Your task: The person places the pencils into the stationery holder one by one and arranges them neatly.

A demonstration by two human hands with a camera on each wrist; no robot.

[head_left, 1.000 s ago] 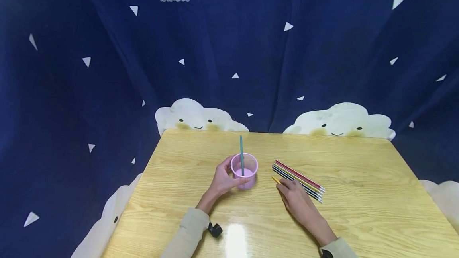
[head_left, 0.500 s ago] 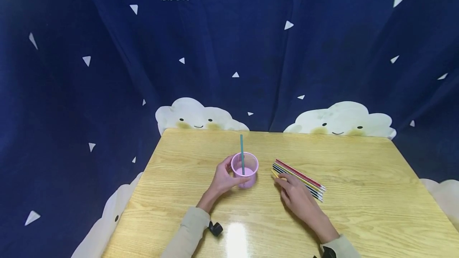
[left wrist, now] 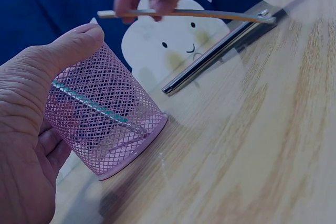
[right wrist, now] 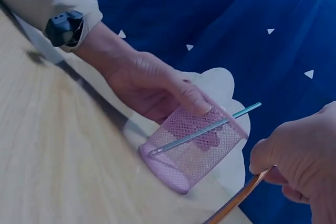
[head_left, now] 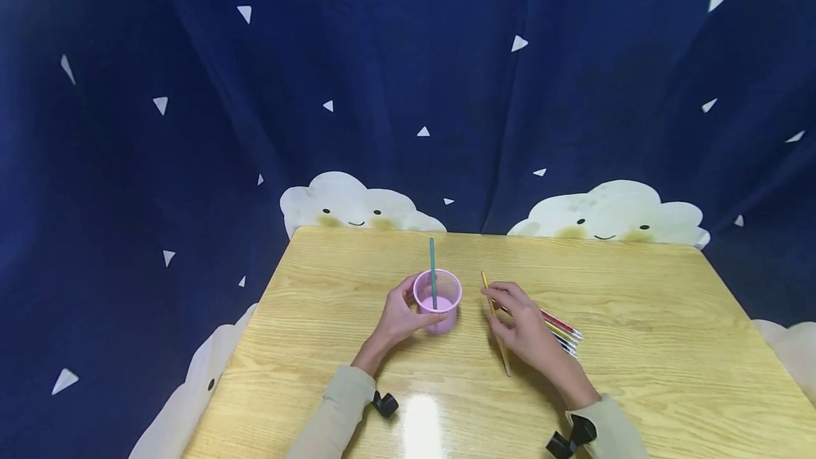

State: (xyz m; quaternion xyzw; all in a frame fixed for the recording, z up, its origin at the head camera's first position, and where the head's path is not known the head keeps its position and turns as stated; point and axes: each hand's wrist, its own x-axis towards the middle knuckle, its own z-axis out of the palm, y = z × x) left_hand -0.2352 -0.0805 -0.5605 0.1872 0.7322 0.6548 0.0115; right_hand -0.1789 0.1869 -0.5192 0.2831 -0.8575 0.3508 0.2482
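Note:
My left hand (head_left: 397,319) holds a pink mesh pencil cup (left wrist: 113,114), thumb on the near side and fingers round the far side. The cup stands upright on the table. Inside it a teal pencil (head_left: 433,261) leans, its upper end above the rim. To the right of the cup, my right hand (head_left: 528,328) pinches a yellow-orange pencil (head_left: 504,358) between thumb and fingers. In the left wrist view that pencil is off the tabletop along most of its length; whether its far end touches anything I cannot tell.
Several pencils (head_left: 562,331), red, yellow and black, lie side by side under and beyond my right hand, partly covered by it. The wooden table (head_left: 357,261) ends at a dark blue curtain (head_left: 382,76) with white clouds. Both sleeves carry a small black wrist camera.
My right hand has picked up the yellow-orange pencil beside the row and swung it, so its whole length now shows, slanting away from me. The left hand still holds the cup in place.

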